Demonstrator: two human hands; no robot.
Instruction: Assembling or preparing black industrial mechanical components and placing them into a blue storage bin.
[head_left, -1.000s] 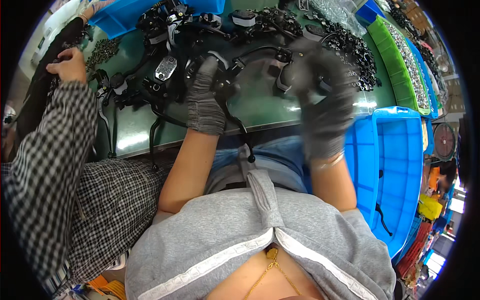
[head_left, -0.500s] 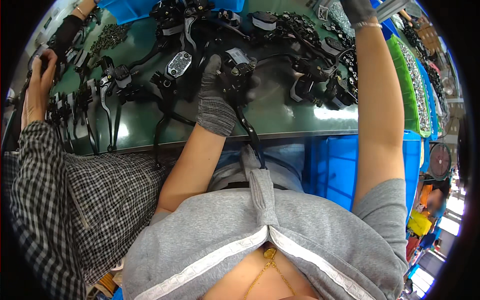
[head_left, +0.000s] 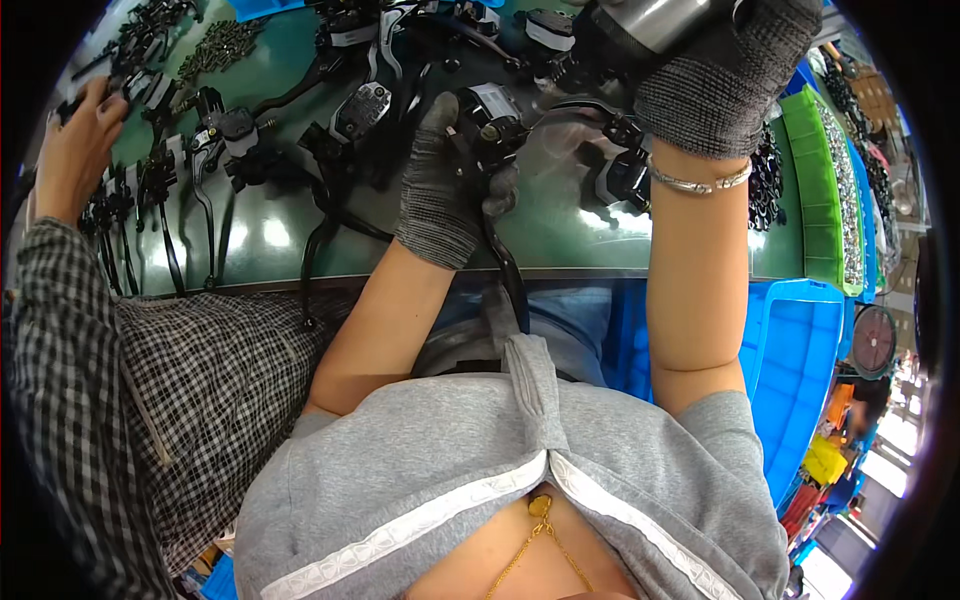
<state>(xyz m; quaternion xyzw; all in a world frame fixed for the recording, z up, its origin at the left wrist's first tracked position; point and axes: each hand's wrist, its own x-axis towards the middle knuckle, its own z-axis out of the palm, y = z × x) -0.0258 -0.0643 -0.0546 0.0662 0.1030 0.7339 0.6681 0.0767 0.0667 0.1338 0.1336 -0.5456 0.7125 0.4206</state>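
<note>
My left hand (head_left: 438, 190), in a grey-black knit glove, is closed round a black brake lever assembly (head_left: 497, 130) with a light label on its reservoir. Its black lever (head_left: 505, 265) hangs down over the table's edge. At the upper right my gloved right hand (head_left: 725, 85) grips a thick silver-and-black cylindrical tool (head_left: 650, 22), which looks like a power screwdriver. The tool's body points toward the left, above the table and up and right of the brake lever assembly. My right fingers are partly hidden behind it.
More brake lever assemblies (head_left: 362, 110) lie on the green table (head_left: 560, 235). Small dark parts (head_left: 225, 50) are heaped at the far left. A co-worker's hand (head_left: 80, 150) is at the left edge. A green bin (head_left: 812, 190) and a blue crate (head_left: 800, 350) stand at the right.
My right hand has come back from the far right edge toward the middle, bringing the power screwdriver into view. My left hand keeps the brake lever assembly nearly in place. The co-worker's hand has shifted slightly.
</note>
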